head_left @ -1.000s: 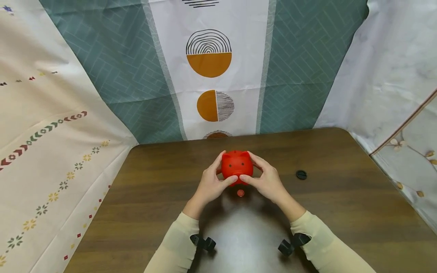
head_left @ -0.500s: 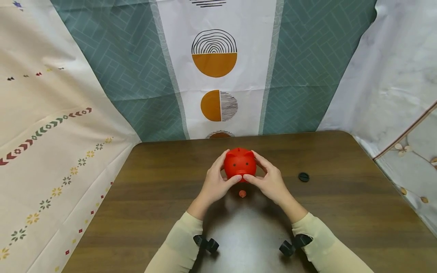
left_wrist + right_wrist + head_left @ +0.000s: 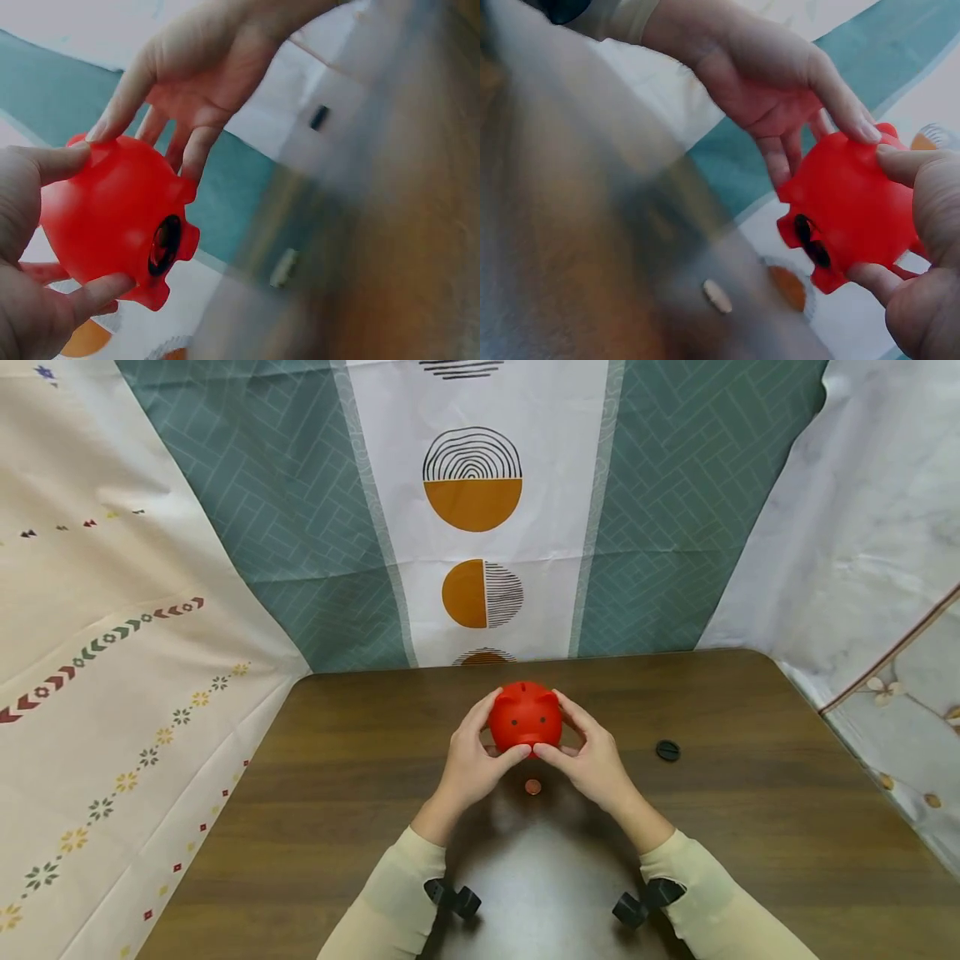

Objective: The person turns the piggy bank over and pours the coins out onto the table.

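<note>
Lifted a touch higher than half a second ago, the red piggy bank (image 3: 525,717) hangs above the brown table (image 3: 750,827) with its face tipped more toward the person, while the coin and the cap lie where they lay. From the left: the left hand (image 3: 471,762) curls round the bank's left side, thumb under the snout and fingers up by the ear; the right hand (image 3: 592,762) mirrors it on the right side, thumb tips nearly meeting below the snout. Both hands grip the one bank between them. No brand, label or writing can be read on anything. Counted: one piggy bank, one small copper coin (image 3: 532,787) on the table just below and between the thumbs, and one black round cap (image 3: 667,750) lying well off to the right of the right hand. The head view shows only the bank's face and top; the left wrist view shows its underside, where a dark round hole (image 3: 164,244) sits open between the stubby feet, and the right wrist view shows that same hole (image 3: 811,238), with the coin (image 3: 717,295) blurred on the table below.
</note>
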Demonstrator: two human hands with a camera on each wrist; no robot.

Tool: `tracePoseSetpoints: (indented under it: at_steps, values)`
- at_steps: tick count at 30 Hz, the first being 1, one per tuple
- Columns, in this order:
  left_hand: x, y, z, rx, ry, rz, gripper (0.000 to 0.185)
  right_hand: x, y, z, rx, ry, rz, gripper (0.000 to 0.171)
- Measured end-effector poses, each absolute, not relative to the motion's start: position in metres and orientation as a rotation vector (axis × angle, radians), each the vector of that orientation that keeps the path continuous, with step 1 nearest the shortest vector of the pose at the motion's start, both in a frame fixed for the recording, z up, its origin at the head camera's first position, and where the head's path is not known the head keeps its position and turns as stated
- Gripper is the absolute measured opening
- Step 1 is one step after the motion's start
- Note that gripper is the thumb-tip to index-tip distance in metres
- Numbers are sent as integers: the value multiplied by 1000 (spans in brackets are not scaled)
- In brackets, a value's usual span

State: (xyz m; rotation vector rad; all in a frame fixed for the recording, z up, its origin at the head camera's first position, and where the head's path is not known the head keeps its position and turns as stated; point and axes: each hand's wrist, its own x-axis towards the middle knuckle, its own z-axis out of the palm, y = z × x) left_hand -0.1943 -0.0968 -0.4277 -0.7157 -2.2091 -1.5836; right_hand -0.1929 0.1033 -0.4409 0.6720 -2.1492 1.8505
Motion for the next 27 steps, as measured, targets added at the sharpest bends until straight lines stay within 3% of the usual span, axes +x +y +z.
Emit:
tracePoseSetpoints:
  at_steps: [10,18,27]
  values:
    - [-202,-96,-439,-679,-2241,-1653,81,-196,105,-448,607,-2217,1839,79]
    - [-189,-97,-414,-708,-2206,-1550,81,-185,103,-416,720,-2153,1703,81]
    - [-178,-92,-403,-625,-2303,-1661,76,-180,101,-419,620,-2308,1788,81]
